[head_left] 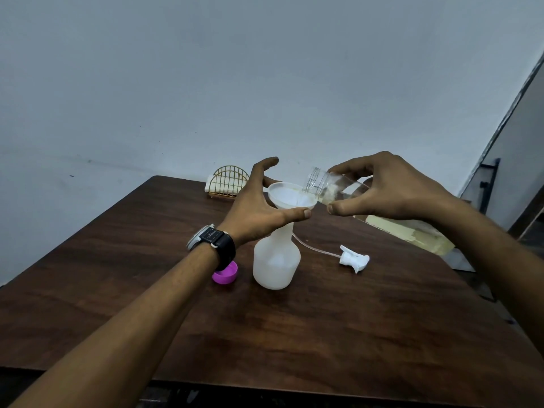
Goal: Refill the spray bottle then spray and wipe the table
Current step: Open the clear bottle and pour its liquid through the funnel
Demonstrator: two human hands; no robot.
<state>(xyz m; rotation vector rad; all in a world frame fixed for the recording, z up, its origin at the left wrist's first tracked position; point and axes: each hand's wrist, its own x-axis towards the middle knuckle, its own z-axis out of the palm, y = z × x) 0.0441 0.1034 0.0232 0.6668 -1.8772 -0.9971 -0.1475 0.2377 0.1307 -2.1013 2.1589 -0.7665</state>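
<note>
A white translucent spray bottle (276, 260) stands upright on the dark wooden table (294, 334) with a white funnel (290, 194) in its neck. My left hand (259, 207) cups the funnel, thumb and fingers round its rim. My right hand (391, 187) grips a clear refill bottle (412, 228) of pale yellow liquid, tipped so its open mouth hangs over the funnel. The white trigger sprayer head (354, 257) with its tube lies on the table to the right of the spray bottle.
A purple cap (225, 273) lies on the table left of the spray bottle, partly behind my left wrist. A gold wire holder with white napkins (228, 182) stands at the table's far edge by the wall. The table's right edge runs close to a dark door frame (494, 178).
</note>
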